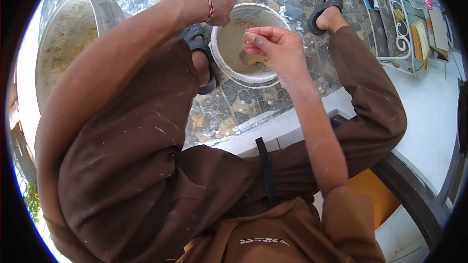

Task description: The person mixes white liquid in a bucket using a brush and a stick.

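Observation:
A white bucket with pale cloudy liquid in it stands on the stone floor between my feet. Something yellowish shows in the liquid, partly behind my right hand. My right hand is over the bucket, its thumb and fingers pinched together. Whatever they hold, if anything, is too small to make out. At the bucket's far left rim is my left hand, with a red and white cord bracelet on the wrist. Its fingers point down and are mostly hidden from view.
A large grey tub with a stained inside lies close on the left. My sandalled feet flank the bucket. To the right stands a white scrolled metal rack with a bottle near it. The stone floor is splashed white.

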A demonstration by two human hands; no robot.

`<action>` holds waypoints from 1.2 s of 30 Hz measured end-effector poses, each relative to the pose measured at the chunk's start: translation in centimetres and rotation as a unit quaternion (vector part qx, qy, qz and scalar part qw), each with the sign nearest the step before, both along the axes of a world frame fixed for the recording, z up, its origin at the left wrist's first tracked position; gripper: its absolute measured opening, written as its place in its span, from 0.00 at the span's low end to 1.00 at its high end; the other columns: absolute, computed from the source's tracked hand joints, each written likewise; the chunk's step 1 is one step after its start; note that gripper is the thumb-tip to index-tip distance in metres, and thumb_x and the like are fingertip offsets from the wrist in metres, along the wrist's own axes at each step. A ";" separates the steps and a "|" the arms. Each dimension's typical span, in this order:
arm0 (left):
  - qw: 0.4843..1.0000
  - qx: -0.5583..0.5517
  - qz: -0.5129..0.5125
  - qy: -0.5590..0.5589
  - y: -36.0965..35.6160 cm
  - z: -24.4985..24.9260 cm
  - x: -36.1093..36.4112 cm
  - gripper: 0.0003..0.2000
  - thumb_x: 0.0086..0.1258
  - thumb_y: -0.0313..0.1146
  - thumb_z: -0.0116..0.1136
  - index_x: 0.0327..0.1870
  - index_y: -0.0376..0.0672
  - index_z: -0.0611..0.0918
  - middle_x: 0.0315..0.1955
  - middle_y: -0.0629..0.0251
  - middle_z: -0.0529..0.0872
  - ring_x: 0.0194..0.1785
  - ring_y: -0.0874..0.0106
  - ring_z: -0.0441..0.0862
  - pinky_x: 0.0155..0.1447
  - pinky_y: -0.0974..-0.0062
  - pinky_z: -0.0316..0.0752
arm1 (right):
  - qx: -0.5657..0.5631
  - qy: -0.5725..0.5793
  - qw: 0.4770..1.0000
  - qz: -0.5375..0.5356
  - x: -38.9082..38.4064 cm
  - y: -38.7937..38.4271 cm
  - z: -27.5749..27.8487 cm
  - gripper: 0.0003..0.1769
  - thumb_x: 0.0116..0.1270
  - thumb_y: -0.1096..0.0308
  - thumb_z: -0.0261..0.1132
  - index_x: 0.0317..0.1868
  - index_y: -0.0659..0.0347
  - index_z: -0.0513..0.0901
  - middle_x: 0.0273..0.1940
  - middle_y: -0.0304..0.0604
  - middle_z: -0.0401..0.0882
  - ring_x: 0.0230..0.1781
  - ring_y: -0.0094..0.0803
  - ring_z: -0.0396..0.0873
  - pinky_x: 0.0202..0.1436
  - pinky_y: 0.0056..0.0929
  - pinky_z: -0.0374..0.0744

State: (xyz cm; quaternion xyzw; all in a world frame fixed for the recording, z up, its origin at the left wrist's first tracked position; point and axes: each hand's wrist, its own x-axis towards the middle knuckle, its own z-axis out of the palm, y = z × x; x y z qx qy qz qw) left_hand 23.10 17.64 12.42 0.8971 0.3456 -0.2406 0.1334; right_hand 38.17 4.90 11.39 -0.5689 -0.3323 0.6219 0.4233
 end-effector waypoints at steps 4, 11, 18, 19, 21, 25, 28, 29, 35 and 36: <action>1.000 0.000 0.007 0.030 -0.2 -0.1 0.2 0.17 0.62 0.41 0.57 0.41 0.35 0.82 0.37 0.48 0.84 0.44 0.54 0.82 0.51 0.59 0.76 | -0.067 0.120 0.988 -0.063 0.4 -3.3 -0.7 0.15 0.65 0.74 0.63 0.50 0.72 0.78 0.43 0.49 0.82 0.42 0.30 0.82 0.50 0.23 0.81; 0.999 -0.017 0.011 -0.037 0.5 0.2 -0.6 0.13 0.55 0.37 0.58 0.33 0.37 0.86 0.31 0.47 0.85 0.39 0.53 0.84 0.45 0.60 0.78 | -0.010 0.143 0.989 -0.044 0.2 -3.0 -0.8 0.14 0.61 0.79 0.65 0.48 0.71 0.79 0.41 0.49 0.82 0.41 0.33 0.83 0.48 0.26 0.82; 0.999 -0.018 0.013 -0.046 0.4 0.6 -0.3 0.13 0.56 0.37 0.57 0.32 0.36 0.85 0.30 0.46 0.84 0.39 0.53 0.83 0.44 0.59 0.78 | -0.013 0.136 0.990 -0.035 -0.3 -3.2 -0.8 0.13 0.63 0.76 0.64 0.48 0.69 0.78 0.40 0.48 0.83 0.41 0.32 0.83 0.47 0.25 0.82; 0.999 -0.023 0.009 -0.045 0.5 0.5 -0.5 0.13 0.56 0.37 0.57 0.32 0.36 0.85 0.30 0.46 0.84 0.39 0.52 0.83 0.44 0.58 0.78 | -0.008 0.143 0.989 -0.042 -0.4 -3.0 -0.7 0.11 0.63 0.76 0.65 0.46 0.70 0.79 0.38 0.48 0.83 0.39 0.31 0.84 0.45 0.24 0.83; 0.999 -0.030 0.005 -0.044 0.5 0.5 -0.5 0.13 0.56 0.37 0.57 0.32 0.36 0.85 0.30 0.46 0.84 0.39 0.52 0.83 0.44 0.58 0.77 | -0.003 0.150 0.987 -0.049 -0.5 -3.0 -0.7 0.10 0.63 0.76 0.65 0.43 0.71 0.79 0.36 0.47 0.83 0.36 0.29 0.84 0.43 0.23 0.84; 0.998 -0.043 0.012 -0.038 0.6 0.7 -0.4 0.14 0.57 0.39 0.57 0.32 0.35 0.85 0.30 0.46 0.84 0.39 0.52 0.83 0.44 0.58 0.77 | 0.035 0.154 0.986 -0.046 -0.9 -2.9 -0.9 0.08 0.64 0.76 0.64 0.42 0.70 0.79 0.34 0.45 0.82 0.32 0.26 0.83 0.41 0.21 0.84; 0.998 -0.047 0.020 -0.033 0.5 0.7 -0.4 0.14 0.58 0.39 0.57 0.32 0.35 0.85 0.30 0.46 0.84 0.39 0.51 0.83 0.43 0.58 0.78 | 0.035 0.142 0.988 -0.053 -1.1 -3.0 -1.0 0.07 0.65 0.76 0.63 0.42 0.70 0.79 0.33 0.44 0.82 0.30 0.24 0.82 0.39 0.20 0.83; 0.998 -0.044 0.016 -0.035 0.4 0.8 -0.3 0.14 0.58 0.39 0.57 0.32 0.35 0.85 0.30 0.46 0.84 0.39 0.51 0.83 0.43 0.58 0.78 | 0.033 0.139 0.988 -0.056 -1.2 -3.1 -1.1 0.07 0.65 0.75 0.63 0.42 0.70 0.79 0.33 0.44 0.81 0.30 0.24 0.81 0.38 0.20 0.83; 0.997 -0.020 -0.002 -0.074 0.2 1.6 -0.6 0.13 0.57 0.38 0.56 0.30 0.35 0.85 0.28 0.47 0.84 0.38 0.53 0.84 0.43 0.59 0.78 | 0.030 0.105 0.991 -0.076 -1.4 -3.2 -1.7 0.07 0.66 0.74 0.62 0.42 0.70 0.79 0.31 0.42 0.81 0.29 0.24 0.81 0.36 0.20 0.83; 0.997 -0.020 -0.003 -0.074 0.2 1.8 -0.6 0.13 0.57 0.38 0.56 0.30 0.35 0.85 0.28 0.47 0.84 0.38 0.53 0.84 0.43 0.59 0.78 | 0.030 0.105 0.991 -0.076 -1.3 -3.2 -1.8 0.07 0.66 0.74 0.62 0.42 0.70 0.79 0.31 0.42 0.81 0.29 0.24 0.81 0.36 0.20 0.83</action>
